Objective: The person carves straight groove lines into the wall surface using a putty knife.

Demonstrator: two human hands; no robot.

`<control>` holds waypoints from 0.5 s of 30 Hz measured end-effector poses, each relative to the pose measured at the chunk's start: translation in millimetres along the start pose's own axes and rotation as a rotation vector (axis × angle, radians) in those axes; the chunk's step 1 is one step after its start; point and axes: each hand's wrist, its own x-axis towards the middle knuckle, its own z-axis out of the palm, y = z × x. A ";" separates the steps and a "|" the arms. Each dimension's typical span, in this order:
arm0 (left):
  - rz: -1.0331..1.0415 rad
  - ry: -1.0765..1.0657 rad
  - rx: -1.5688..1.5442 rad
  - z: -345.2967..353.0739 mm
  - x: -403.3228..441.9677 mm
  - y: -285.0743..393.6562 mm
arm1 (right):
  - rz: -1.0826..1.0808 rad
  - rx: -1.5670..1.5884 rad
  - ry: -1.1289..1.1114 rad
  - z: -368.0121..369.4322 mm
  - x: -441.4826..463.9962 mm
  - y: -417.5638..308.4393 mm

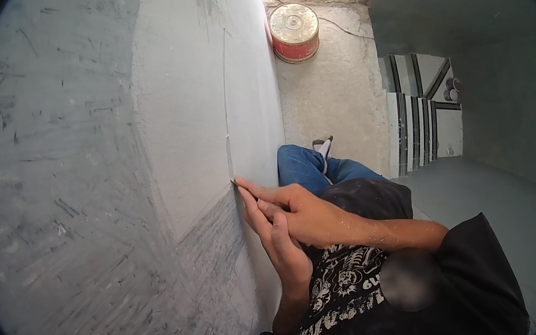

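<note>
My right hand [304, 215] reaches in from the right, with its index finger stretched to the wall [189, 97]. My left hand [278, 250] comes up from below and presses against it, thumb raised. Both sets of fingertips meet at the lower end of a thin dark line [226, 92] on the pale wall. A small dark edge shows between the fingers; what it belongs to is mostly hidden. Below the fingertips, the pale patch borders a grey, streaked patch [212, 231].
A red round tin [295, 33] with a stained lid stands on the concrete floor [331, 86] beside the wall. A thin cable [345, 29] runs past it. Striped dark-and-white steps [414, 129] lie to the right, near a grey wall [506, 91]. My jeans-clad legs [301, 163] are close to the work wall.
</note>
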 end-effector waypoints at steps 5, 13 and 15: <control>-0.014 0.052 -0.059 -0.1 -2.5 -3.5 | 0.001 0.065 -0.004 0.8 4.1 -2.3; -0.096 0.191 0.267 18.0 -6.1 14.0 | -0.012 0.082 -0.044 0.4 -5.4 -4.0; -0.129 0.275 0.150 15.9 -6.5 -9.7 | 0.009 0.153 -0.077 -3.7 -2.1 -1.3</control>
